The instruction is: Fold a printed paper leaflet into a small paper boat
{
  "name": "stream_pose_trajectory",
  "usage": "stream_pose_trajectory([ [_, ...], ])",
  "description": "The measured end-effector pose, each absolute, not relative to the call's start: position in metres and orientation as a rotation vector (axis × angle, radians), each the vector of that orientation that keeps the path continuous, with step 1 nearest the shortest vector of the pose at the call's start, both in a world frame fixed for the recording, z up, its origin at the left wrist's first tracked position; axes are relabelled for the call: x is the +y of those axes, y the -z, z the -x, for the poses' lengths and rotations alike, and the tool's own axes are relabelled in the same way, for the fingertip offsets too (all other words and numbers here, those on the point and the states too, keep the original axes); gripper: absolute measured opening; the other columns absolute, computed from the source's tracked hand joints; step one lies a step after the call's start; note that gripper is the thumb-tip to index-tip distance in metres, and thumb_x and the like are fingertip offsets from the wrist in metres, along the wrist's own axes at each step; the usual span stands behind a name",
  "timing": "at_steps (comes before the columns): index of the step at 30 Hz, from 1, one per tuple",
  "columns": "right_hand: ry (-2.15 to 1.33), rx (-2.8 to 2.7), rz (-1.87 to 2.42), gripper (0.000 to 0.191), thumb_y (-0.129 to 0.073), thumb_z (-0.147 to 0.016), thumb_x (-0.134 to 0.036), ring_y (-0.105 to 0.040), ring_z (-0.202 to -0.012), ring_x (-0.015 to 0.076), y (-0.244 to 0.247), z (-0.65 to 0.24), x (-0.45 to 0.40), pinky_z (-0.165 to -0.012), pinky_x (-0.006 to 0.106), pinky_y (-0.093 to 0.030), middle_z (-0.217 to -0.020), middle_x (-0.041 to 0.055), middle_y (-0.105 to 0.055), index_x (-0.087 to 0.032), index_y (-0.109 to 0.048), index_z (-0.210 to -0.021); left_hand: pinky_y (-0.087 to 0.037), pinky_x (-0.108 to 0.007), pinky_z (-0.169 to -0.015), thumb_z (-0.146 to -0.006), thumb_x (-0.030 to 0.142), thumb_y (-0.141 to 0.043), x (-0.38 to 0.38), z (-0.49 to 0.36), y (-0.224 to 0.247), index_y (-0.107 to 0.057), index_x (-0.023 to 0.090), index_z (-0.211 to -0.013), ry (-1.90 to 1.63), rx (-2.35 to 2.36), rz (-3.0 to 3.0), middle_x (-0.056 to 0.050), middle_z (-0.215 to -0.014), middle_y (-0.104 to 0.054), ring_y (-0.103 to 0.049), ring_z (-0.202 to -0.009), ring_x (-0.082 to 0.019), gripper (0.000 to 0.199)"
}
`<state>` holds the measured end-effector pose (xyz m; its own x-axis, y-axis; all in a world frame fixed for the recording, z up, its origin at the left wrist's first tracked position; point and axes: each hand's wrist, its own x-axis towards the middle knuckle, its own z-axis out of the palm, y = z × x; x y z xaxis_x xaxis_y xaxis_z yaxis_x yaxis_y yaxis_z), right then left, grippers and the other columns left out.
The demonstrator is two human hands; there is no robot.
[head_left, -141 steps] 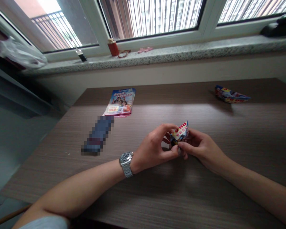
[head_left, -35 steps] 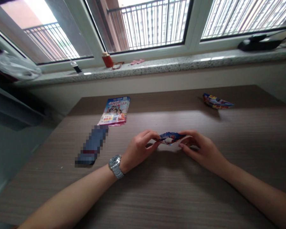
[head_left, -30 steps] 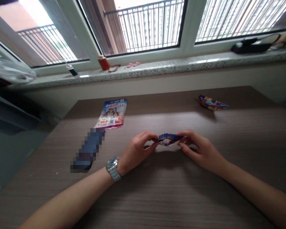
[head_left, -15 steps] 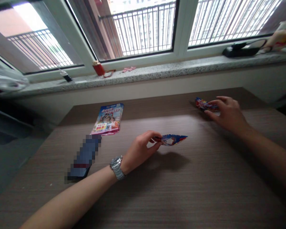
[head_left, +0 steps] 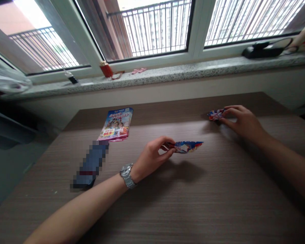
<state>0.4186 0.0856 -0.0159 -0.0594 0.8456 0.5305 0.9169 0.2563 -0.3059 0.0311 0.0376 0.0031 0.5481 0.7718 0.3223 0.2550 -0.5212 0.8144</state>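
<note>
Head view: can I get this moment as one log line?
left hand: holds folded paper | right hand: holds second folded paper | flyers: stacked on table

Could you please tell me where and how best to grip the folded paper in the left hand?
Likely by the pointed tip of the folded paper, pinched from the right: it juts free, while the left hand holds the opposite end.
</note>
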Motion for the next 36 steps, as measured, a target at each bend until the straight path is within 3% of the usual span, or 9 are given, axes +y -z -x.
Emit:
stream_pose_trajectory([
  [3, 0.106, -1.91, 1.565, 0.013, -0.071, -0.086, -0.033, -0.063, -0.105, 0.0317, 0.014, -0.404, 0.077, -0.096, 0.048, -0.046, -0.114, 0.0175, -0.068, -0.021, -0.066, -0.085, -0.061, -0.026, -0.079, -0.093, 0.026, -0.065, 0.035, -0.03, -0.005, -0.062, 0.017, -0.11, -0.912, 0.811, -2.003, -0.006, -0.1, -0.071, -0.07, -0.086, -0.013, 0.02],
  [7, -0.019, -1.966, 1.505, 0.013, -0.062, -0.093, -0.034, -0.066, -0.104, 0.0274, 0.006, -0.378, 0.058, -0.091, 0.041, -0.051, -0.119, 0.0157, -0.068, -0.022, -0.064, -0.091, -0.061, -0.025, -0.079, -0.093, 0.027, -0.066, 0.029, -0.026, -0.009, -0.062, 0.017, -0.111, -0.913, 0.813, -1.982, -0.006, -0.101, -0.071, -0.07, -0.087, -0.013, 0.02],
  [9, -0.124, -1.962, 1.471, 0.011, -0.059, -0.094, -0.033, -0.066, -0.106, 0.0278, 0.001, -0.363, 0.047, -0.092, 0.043, -0.051, -0.116, 0.0129, -0.07, -0.023, -0.061, -0.094, -0.061, -0.024, -0.078, -0.093, 0.027, -0.066, 0.025, -0.023, -0.011, -0.062, 0.017, -0.111, -0.918, 0.82, -1.971, -0.006, -0.101, -0.071, -0.07, -0.086, -0.013, 0.021],
  [14, -0.344, -1.965, 1.365, 0.014, -0.059, -0.094, -0.038, -0.068, -0.094, 0.025, -0.011, -0.329, 0.017, -0.085, 0.043, -0.056, -0.115, 0.009, -0.069, -0.024, -0.06, -0.095, -0.059, -0.022, -0.074, -0.093, 0.027, -0.066, 0.015, -0.013, -0.015, -0.062, 0.018, -0.11, -0.927, 0.894, -1.951, -0.005, -0.102, -0.071, -0.07, -0.087, -0.013, 0.02],
  [17, -0.427, -2.014, 1.257, 0.01, -0.057, -0.095, -0.035, -0.067, -0.104, 0.0267, -0.015, -0.315, 0.002, -0.088, 0.044, -0.056, -0.119, 0.0088, -0.068, -0.026, -0.06, -0.097, -0.059, -0.024, -0.077, -0.093, 0.026, -0.066, 0.009, -0.006, -0.016, -0.062, 0.017, -0.11, -0.929, 0.914, -1.978, -0.005, -0.102, -0.071, -0.07, -0.087, -0.013, 0.019],
  [21, -0.345, -2.058, 1.201, 0.005, -0.059, -0.094, -0.03, -0.065, -0.108, 0.0282, -0.015, -0.305, -0.012, -0.095, 0.05, -0.053, -0.119, 0.0086, -0.067, -0.027, -0.061, -0.097, -0.059, -0.025, -0.078, -0.092, 0.022, -0.067, 0.002, 0.004, -0.012, -0.064, 0.017, -0.109, -0.892, 0.857, -2.049, -0.005, -0.099, -0.07, -0.068, -0.085, -0.013, 0.018],
  [27, -0.22, -2.136, 1.148, 0.009, -0.061, -0.093, -0.023, -0.065, -0.109, 0.0291, -0.012, -0.299, -0.022, -0.093, 0.051, -0.053, -0.12, 0.0099, -0.065, -0.027, -0.065, -0.1, -0.058, -0.026, -0.077, -0.09, 0.016, -0.067, -0.006, 0.006, -0.01, -0.065, 0.017, -0.107, -0.875, 0.694, -2.185, -0.006, -0.097, -0.069, -0.066, -0.083, -0.013, 0.018],
  [36, -0.241, -2.141, 1.14, 0.01, -0.066, -0.089, -0.025, -0.065, -0.109, 0.031, -0.003, -0.302, -0.023, -0.092, 0.049, -0.055, -0.121, 0.0081, -0.064, -0.031, -0.07, -0.096, -0.058, -0.022, -0.075, -0.087, 0.01, -0.07, -0.005, 0.006, -0.006, -0.063, 0.018, -0.108, -1.212, 0.756, -2.118, -0.004, -0.096, -0.068, -0.067, -0.082, -0.01, 0.024],
])
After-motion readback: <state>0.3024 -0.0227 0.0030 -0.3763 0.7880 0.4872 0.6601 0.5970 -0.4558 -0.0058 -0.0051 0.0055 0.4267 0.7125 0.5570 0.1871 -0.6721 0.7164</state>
